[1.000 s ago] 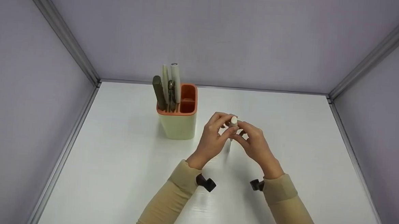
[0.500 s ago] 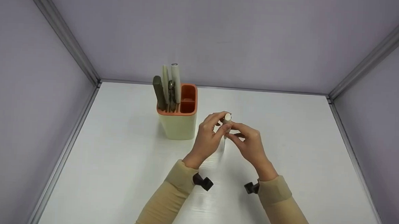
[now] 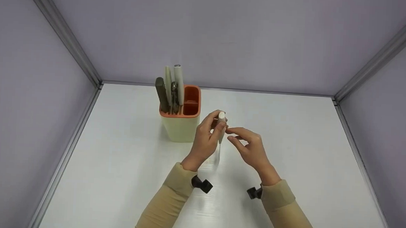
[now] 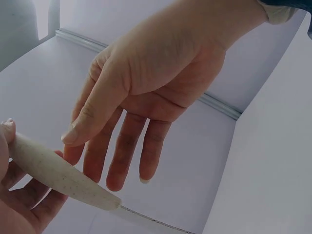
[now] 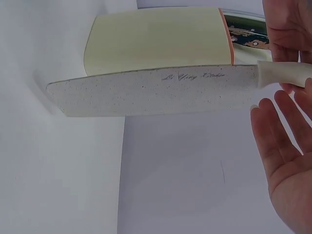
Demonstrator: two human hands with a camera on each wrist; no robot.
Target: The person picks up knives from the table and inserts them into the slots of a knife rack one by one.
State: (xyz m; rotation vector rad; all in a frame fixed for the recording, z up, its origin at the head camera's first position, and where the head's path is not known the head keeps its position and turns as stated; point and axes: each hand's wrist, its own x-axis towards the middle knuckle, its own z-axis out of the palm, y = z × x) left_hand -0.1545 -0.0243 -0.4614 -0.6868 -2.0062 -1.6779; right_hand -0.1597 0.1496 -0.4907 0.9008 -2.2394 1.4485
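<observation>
My left hand (image 3: 206, 139) holds a kitchen knife (image 3: 222, 117) by its pale speckled handle, thumb on the near side. The blade points down; in the right wrist view the broad white speckled blade (image 5: 156, 92) with script lettering shows in full. Beside the handle is my right hand (image 3: 251, 148), fingers loosely bent and thumb apart from the knife. Its index fingertip is close to the handle; whether it touches cannot be told. In the left wrist view the handle (image 4: 63, 173) lies in my left hand at the left edge, my right hand (image 4: 151, 73) near it.
Left of the knife stands a pale green knife holder (image 3: 181, 130) with an orange rim. In it are a dark-handled tool (image 3: 161, 94), a white handle (image 3: 178, 83), another pale handle and scissors-like dark handles. Purple-grey walls enclose the white table (image 3: 116, 175).
The knife and my left hand have shifted left toward the holder. My right hand, which was pinching the knife's handle, has let go and its thumb has come away.
</observation>
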